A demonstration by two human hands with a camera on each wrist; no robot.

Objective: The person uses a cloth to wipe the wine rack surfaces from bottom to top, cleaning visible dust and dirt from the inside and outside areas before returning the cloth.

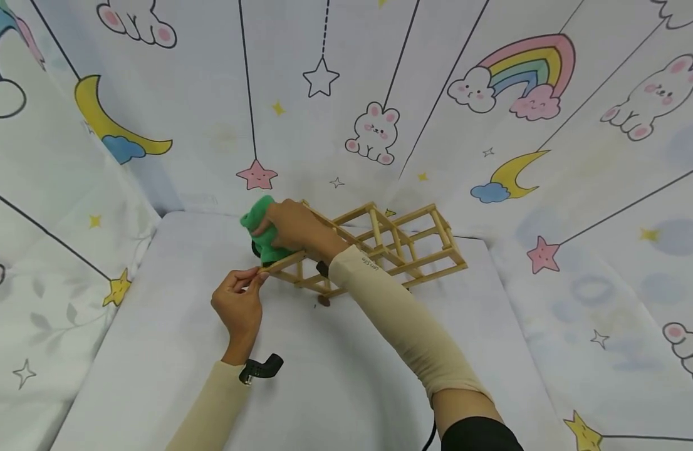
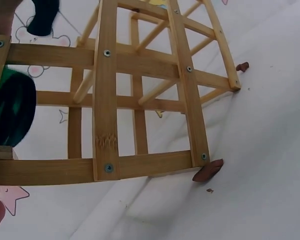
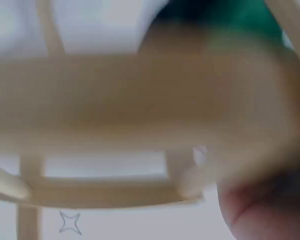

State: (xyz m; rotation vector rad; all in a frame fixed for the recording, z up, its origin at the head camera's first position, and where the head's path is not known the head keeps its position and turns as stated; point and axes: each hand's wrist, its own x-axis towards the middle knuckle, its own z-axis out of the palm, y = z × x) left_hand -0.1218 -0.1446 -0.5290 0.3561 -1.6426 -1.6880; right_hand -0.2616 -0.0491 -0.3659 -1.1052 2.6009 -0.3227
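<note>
a wooden rack (image 1: 376, 228) sits towards the far side of the white counter (image 1: 324, 382), in front of a curtain (image 1: 211, 119) printed with rabbits, moons and stars. its left end is where both hands are at work. the left hand (image 1: 239, 307) pinches the near corner of that end between thumb and forefinger. the right hand (image 1: 298, 228) reaches across the rack and grips a bunched green cloth (image 1: 266, 243) at the same end, its fingers bent over the fabric. whether the cloth is pressed hard on the wood i cannot tell; the right wrist view is mostly blurred.

from the left wrist view, screws show where the bars cross, and a small brown piece (image 2: 208, 171) sits at a lower corner, by the counter.

the step in hand looks like wiping the rack's bars, with the left hand steadying the frame and the right hand doing the rubbing. the next move seems to call for a firm left pinch while the cloth is worked along the end bars and into the joints, gently enough that the light frame does not slide or tip.
</note>
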